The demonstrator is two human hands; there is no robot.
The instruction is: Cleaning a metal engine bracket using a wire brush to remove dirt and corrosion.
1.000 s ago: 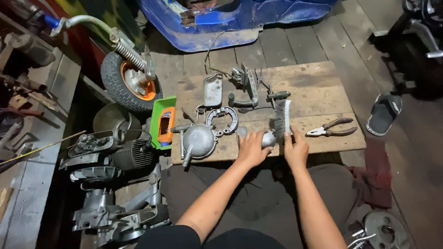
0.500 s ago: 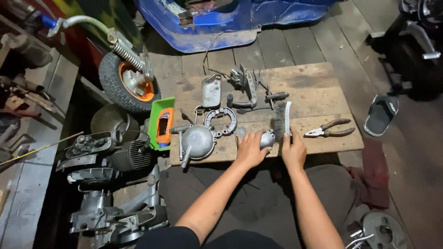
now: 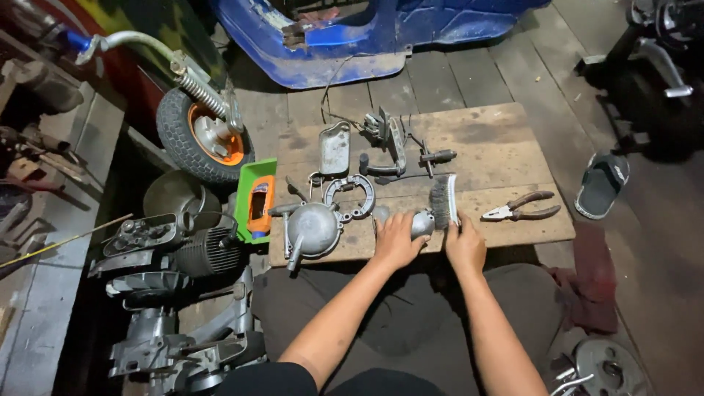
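Little has been shifted since earlier: the small metal part (image 3: 419,222) is steadied on the worktop (image 3: 506,158) by the closed left hand (image 3: 396,240), while the wire brush (image 3: 443,200) is gripped by the right hand (image 3: 465,246) for scrubbing

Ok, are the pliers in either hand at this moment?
No. The pliers lie alone on the wooden board, apart from the right hand, which grips the wire brush.

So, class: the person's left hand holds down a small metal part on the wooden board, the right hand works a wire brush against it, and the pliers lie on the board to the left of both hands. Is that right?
Not quite. The head view shows the pliers on the wooden board to the right of both hands, beyond the right hand. The rest stands: the left hand holds down the small metal part, and the right hand works the wire brush against it.
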